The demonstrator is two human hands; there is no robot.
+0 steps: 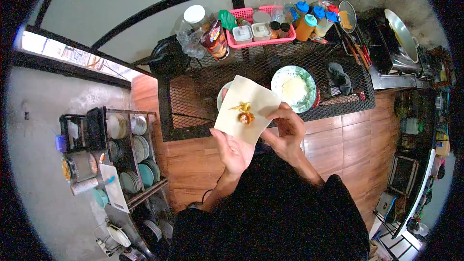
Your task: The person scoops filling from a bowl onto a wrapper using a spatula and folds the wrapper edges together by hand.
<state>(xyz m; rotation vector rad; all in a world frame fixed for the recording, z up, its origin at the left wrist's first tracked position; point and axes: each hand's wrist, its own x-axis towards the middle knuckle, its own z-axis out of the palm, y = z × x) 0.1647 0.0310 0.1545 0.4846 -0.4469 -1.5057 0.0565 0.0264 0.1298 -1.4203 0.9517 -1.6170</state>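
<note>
Got a square dough wrapper held up by the near edge of the black mesh table, laid across an open, palm-up left hand, with a little heap of yellow-brown filling around the middle. Also curling the right hand against the wrapper's right edge, can't tell if properly pinching. Can spot a green-and-white bowl just beyond.

Pretty packed along the tabletop's far edge: pink basket crammed with lidded tubs, squeeze bottles just right of it, dark packet and white-lidded jar to its left. Black pan's near the far left corner, grey cloth's toward the right edge. Plates fill a rack off left.
</note>
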